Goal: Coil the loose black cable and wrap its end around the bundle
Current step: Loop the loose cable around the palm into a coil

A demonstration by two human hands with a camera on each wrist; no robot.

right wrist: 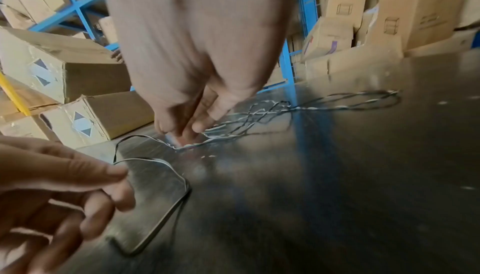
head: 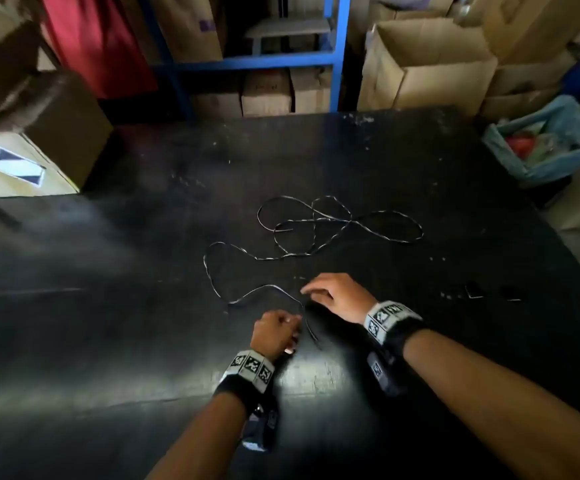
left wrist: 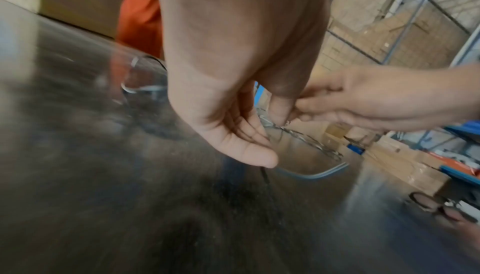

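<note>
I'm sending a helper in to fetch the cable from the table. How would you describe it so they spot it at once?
Go to the big dark table before the blue shelving. The cable sprawls in loose crossing loops past two hands; the left hand pinches its near end. It is the only long, thin strand there, glinting pale on the dark surface.

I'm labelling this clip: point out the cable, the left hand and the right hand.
cable (head: 399, 212): head view, far loop on the table.
left hand (head: 272, 332): head view, back of the hand.
right hand (head: 338, 294): head view, back of the hand.
</note>
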